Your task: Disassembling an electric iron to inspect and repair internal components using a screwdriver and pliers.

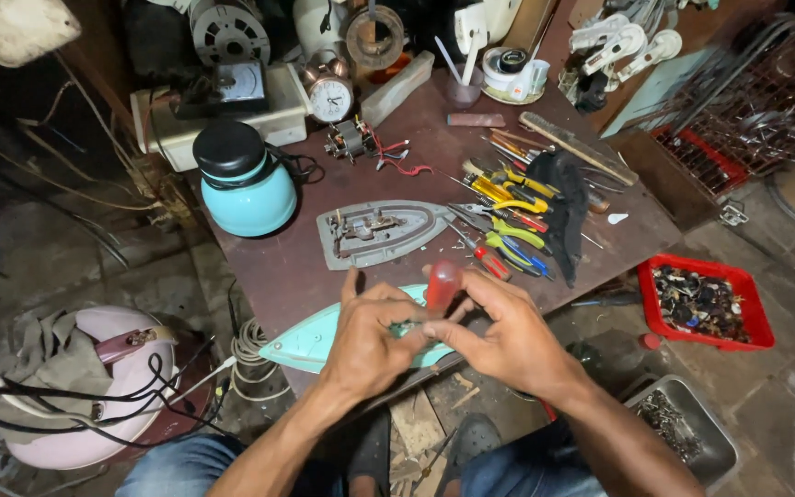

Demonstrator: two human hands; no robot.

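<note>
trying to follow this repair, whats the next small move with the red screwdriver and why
Probably seat the tip and turn: the right hand holds the red-handled screwdriver upright over the mint iron cover, while the left hand pinches something small at its tip.

The surface (pixel 296 267) is a dark brown board, worn and scratched. A round blue kettle (pixel 246 184) with a black lid stands near its left side. A flat grey iron base (pixel 379 233) lies in the middle. To the right lie many tools in a row (pixel 508 221), with yellow, green and red handles, beside a black cloth (pixel 558 207). At the back stand a small clock (pixel 330 92) and a cream box (pixel 223 115). A pale blue iron shell (pixel 310 340) lies at the near edge.
</note>
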